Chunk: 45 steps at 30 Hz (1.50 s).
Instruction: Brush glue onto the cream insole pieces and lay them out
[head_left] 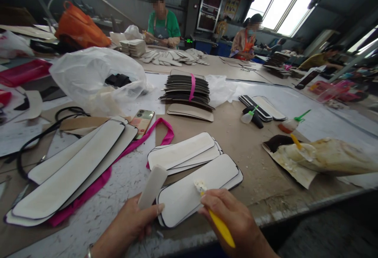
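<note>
My right hand (pixel 233 220) is closed around a yellow-handled glue brush (pixel 220 224); its gummy white tip rests on a white black-edged flat piece (pixel 189 193) at the table's front edge. My left hand (pixel 131 224) pinches a small cream strip (pixel 152 187) that stands up beside that piece's left end. Just behind lies a short stack of similar white pieces (pixel 183 153).
Long white pieces (pixel 73 167) lie on a pink ribbon (pixel 88 193) at the left, near a phone (pixel 142 121). A banded dark stack (pixel 187 89), a plastic bag (pixel 97 77), glue bottles (pixel 291 124) and glue-smeared paper (pixel 321 157) surround. Two people work at the far side.
</note>
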Motion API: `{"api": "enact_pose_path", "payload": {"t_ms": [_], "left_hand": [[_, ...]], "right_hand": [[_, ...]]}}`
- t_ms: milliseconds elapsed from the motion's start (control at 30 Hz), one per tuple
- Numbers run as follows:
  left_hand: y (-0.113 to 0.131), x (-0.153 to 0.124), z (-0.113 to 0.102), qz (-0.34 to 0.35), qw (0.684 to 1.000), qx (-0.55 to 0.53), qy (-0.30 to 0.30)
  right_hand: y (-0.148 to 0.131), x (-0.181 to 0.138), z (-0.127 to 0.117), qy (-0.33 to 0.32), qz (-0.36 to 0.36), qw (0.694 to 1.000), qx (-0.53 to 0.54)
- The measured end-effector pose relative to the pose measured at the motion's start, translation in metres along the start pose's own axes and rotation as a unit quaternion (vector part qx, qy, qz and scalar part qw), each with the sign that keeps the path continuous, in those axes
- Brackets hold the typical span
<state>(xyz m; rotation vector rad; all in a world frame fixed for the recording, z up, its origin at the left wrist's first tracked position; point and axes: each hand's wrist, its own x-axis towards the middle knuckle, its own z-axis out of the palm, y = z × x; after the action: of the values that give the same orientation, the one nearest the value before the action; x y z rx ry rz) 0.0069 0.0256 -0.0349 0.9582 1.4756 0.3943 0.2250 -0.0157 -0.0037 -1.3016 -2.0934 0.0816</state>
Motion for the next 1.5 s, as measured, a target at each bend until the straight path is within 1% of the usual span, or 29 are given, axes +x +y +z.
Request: {"api": "enact_pose_path", "payload": {"t_ms": [67, 133, 200, 233, 300, 400, 467, 500, 533, 567, 600, 700, 767, 833, 900, 967, 1000, 1033, 1067, 1133, 1167, 1200, 1267, 1333, 1400, 1467, 1500], "left_hand": [[-0.001, 0.001, 0.001, 0.001, 1.000, -0.005, 0.001], [-0.002, 0.001, 0.001, 0.007, 1.000, -0.012, -0.001], [-0.002, 0.001, 0.001, 0.018, 1.000, -0.018, -0.008], [-0.002, 0.001, 0.002, 0.025, 0.999, -0.020, -0.012], [-0.002, 0.002, 0.003, 0.034, 0.999, -0.025, -0.019], [-0.005, 0.006, 0.003, 0.042, 0.998, -0.024, -0.037], [-0.006, 0.008, 0.002, 0.039, 0.998, -0.019, -0.048], [-0.006, 0.008, 0.002, 0.037, 0.998, -0.018, -0.051], [-0.006, 0.007, 0.001, 0.035, 0.998, -0.020, -0.051], [-0.005, 0.006, 0.001, 0.035, 0.998, -0.024, -0.048], [-0.004, 0.005, 0.001, 0.035, 0.998, -0.029, -0.044], [0.002, 0.000, 0.000, 0.036, 0.998, -0.035, -0.039], [0.006, -0.003, 0.001, 0.035, 0.998, -0.037, -0.034], [0.007, -0.004, 0.001, 0.034, 0.998, -0.045, -0.026], [0.007, -0.003, 0.002, 0.034, 0.998, -0.048, -0.028], [0.005, -0.002, 0.003, 0.035, 0.998, -0.042, -0.031], [0.003, -0.001, 0.003, 0.037, 0.998, -0.037, -0.029], [0.002, 0.000, 0.003, 0.038, 0.998, -0.031, -0.026], [0.001, 0.000, 0.003, 0.039, 0.999, -0.026, -0.022], [-0.002, 0.001, 0.004, 0.039, 0.999, -0.019, -0.017], [-0.002, 0.001, 0.004, 0.039, 0.999, -0.018, -0.016], [-0.002, 0.000, 0.004, 0.039, 0.999, -0.019, -0.015], [-0.002, -0.001, 0.005, 0.040, 0.999, -0.021, -0.011], [-0.001, -0.002, 0.005, 0.040, 0.999, -0.022, -0.005], [0.001, -0.003, 0.006, 0.038, 0.999, -0.022, 0.002], [0.003, -0.005, 0.006, 0.035, 0.999, -0.022, 0.013], [0.004, -0.005, 0.005, 0.033, 0.999, -0.026, 0.021]], "right_hand": [[0.005, -0.001, -0.009, -0.001, -0.001, 1.000, -0.027], [0.018, -0.003, -0.018, 0.012, 0.006, 0.993, -0.113], [0.027, -0.005, -0.019, 0.017, 0.010, 0.983, -0.183], [0.027, -0.007, -0.015, 0.014, 0.011, 0.981, -0.192], [0.016, -0.010, -0.001, 0.019, -0.001, 0.988, -0.151], [-0.016, -0.010, 0.023, 0.054, -0.017, 0.998, 0.013], [-0.031, -0.006, 0.031, 0.070, 0.029, 0.988, 0.135], [-0.033, -0.003, 0.030, 0.066, 0.063, 0.980, 0.178], [-0.031, -0.001, 0.028, 0.057, 0.098, 0.973, 0.199], [-0.025, 0.000, 0.022, 0.051, 0.127, 0.971, 0.194], [-0.017, 0.000, 0.015, 0.050, 0.151, 0.973, 0.165], [0.009, -0.003, -0.010, 0.099, 0.201, 0.974, 0.026], [0.014, -0.005, -0.021, 0.121, 0.225, 0.967, -0.005], [0.005, -0.004, -0.021, 0.116, 0.255, 0.959, 0.041], [-0.011, -0.001, -0.009, 0.087, 0.278, 0.945, 0.149], [-0.022, 0.003, 0.007, 0.044, 0.274, 0.926, 0.255], [-0.023, 0.005, 0.012, 0.026, 0.265, 0.922, 0.282], [-0.019, 0.005, 0.015, 0.016, 0.259, 0.924, 0.282], [-0.010, 0.005, 0.015, 0.017, 0.259, 0.932, 0.252], [0.015, 0.001, 0.004, 0.054, 0.273, 0.953, 0.121], [0.029, -0.001, -0.005, 0.078, 0.280, 0.956, 0.039], [0.042, -0.004, -0.015, 0.093, 0.270, 0.958, -0.027], [0.060, -0.007, -0.033, 0.121, 0.237, 0.958, -0.109], [0.065, -0.007, -0.044, 0.133, 0.192, 0.962, -0.140], [0.061, -0.007, -0.048, 0.139, 0.159, 0.966, -0.146], [0.053, -0.006, -0.049, 0.147, 0.152, 0.967, -0.144], [0.049, -0.006, -0.050, 0.149, 0.160, 0.966, -0.136]]}}
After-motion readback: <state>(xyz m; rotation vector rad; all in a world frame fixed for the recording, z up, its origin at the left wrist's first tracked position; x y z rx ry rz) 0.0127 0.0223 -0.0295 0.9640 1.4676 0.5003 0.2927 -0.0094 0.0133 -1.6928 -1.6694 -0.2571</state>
